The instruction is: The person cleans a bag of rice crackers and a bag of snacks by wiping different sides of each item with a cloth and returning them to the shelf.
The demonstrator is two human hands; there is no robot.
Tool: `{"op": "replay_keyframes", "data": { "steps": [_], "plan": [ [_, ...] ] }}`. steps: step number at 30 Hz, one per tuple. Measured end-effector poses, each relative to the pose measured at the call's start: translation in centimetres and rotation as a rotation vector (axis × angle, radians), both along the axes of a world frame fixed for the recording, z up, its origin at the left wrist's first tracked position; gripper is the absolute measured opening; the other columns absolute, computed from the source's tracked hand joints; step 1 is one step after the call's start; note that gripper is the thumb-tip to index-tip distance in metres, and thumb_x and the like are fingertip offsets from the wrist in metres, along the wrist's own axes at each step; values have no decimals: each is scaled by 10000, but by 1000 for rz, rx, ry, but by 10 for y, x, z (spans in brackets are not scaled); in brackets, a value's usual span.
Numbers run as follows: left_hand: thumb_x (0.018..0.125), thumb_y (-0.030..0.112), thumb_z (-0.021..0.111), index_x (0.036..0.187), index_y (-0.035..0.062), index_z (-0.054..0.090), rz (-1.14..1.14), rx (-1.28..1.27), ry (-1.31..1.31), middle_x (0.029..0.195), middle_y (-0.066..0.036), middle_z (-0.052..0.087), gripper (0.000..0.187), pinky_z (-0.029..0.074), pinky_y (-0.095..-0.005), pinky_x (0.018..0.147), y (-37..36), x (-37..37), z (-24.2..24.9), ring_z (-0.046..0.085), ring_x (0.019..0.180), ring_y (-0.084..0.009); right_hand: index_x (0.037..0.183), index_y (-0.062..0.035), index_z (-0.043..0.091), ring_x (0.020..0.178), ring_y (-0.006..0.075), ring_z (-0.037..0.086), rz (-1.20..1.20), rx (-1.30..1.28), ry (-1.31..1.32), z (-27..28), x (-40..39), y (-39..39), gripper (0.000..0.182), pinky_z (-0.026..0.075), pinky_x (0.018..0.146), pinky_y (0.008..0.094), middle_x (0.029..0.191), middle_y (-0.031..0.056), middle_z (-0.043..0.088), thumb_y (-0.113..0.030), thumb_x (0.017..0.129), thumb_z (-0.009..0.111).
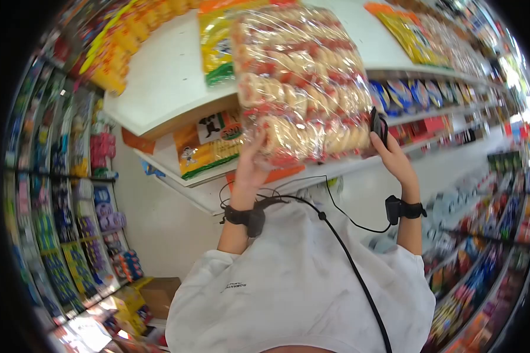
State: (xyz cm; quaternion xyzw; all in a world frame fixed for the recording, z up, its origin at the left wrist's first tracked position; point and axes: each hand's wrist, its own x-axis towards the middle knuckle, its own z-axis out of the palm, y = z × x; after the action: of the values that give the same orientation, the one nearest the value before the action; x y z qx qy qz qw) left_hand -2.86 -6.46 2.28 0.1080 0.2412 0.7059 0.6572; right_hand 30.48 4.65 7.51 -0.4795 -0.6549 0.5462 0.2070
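Observation:
A large clear-wrapped pack (303, 88) is held up in front of me, tilted, with pale pieces and red bands in rows under shiny plastic. My left hand (252, 167) grips its lower left corner, the fingers partly behind the wrap. At the lower right edge, my right hand (391, 159) is closed on the pack, its thumb on the near side. A black object (380, 126) sits by the right fingers, against the side of the pack. Behind the pack, a yellow and green bag (217, 44) lies on the white shelf (165, 88).
Orange bags (203, 138) with dog pictures fill the shelf below. Blue packets (400, 94) line the shelf at right. Yellow packages (121, 50) stand at upper left. Stocked racks (70, 217) run along the left side. A black cable (359, 270) hangs across my white shirt.

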Motion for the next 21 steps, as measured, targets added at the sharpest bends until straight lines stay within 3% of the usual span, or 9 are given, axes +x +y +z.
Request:
{"op": "replay_keyframes", "data": {
  "steps": [3,4,5,6,9,12,15,18,21],
  "plan": [
    [1005,226,573,1434,108,432,-12,-12,43,1384,-77,539,466,471,-460,1049,-1,-10,-7,534,1281,-255,1266,-15,564,1048,95,587,-223,-73,150,2,27,-39,374,476,901,263,1140,23,619,-310,1038,540],
    [1010,239,558,1445,94,438,-31,-30,39,1408,-91,528,474,449,-481,1066,0,-12,-10,522,1295,-269,1377,-40,504,1155,155,579,-317,-216,358,-10,48,-44,449,469,983,322,1271,74,599,-312,1025,564],
    [1015,252,544,1456,79,443,-41,-47,28,1431,-105,518,484,428,-502,1083,2,-12,-11,510,1309,-283,1400,-22,474,1222,211,577,-460,-178,617,2,44,-60,480,468,1022,360,1359,112,567,-308,1024,560],
    [1020,256,533,1452,73,447,-59,-72,37,1432,-107,518,477,422,-499,1087,2,-12,-11,505,1313,-283,1436,-5,419,1312,265,517,-490,-225,866,-8,60,-66,496,418,1103,433,1435,160,511,-298,1043,497],
    [1033,272,503,1444,69,456,-60,-121,56,1430,-114,520,461,408,-500,1093,-2,-12,-6,497,1320,-284,1480,10,344,1401,322,407,-586,-123,1357,11,42,-84,543,322,1177,510,1508,210,413,-298,1042,434],
    [1044,291,476,1434,96,476,-32,-119,62,1425,-114,524,435,387,-537,1090,0,-12,-6,500,1314,-294,1484,25,326,1441,405,310,-698,-135,1625,22,30,-91,563,227,1218,545,1551,225,339,-281,1019,405],
    [1037,292,487,1419,121,497,-60,-135,34,1432,-104,520,418,388,-583,1066,1,-14,-6,503,1309,-303,1498,29,302,1449,432,279,-619,-184,1896,12,28,-96,607,241,1218,540,1559,229,319,-316,1003,374],
    [1017,280,513,1404,133,513,-77,-139,24,1428,-93,522,414,397,-607,1043,0,-17,-8,503,1307,-316,1511,16,291,1443,422,297,-725,-183,1952,2,21,-101,624,254,1214,530,1551,232,331,-339,1001,350],
    [999,199,538,1442,117,439,-64,-152,-18,1420,-75,509,462,407,-515,1075,-1,-13,4,489,1317,-268,1494,24,318,1430,420,320,-775,-217,1980,-16,22,-97,613,264,1207,527,1540,233,348,-338,1000,351]
  ]
}}
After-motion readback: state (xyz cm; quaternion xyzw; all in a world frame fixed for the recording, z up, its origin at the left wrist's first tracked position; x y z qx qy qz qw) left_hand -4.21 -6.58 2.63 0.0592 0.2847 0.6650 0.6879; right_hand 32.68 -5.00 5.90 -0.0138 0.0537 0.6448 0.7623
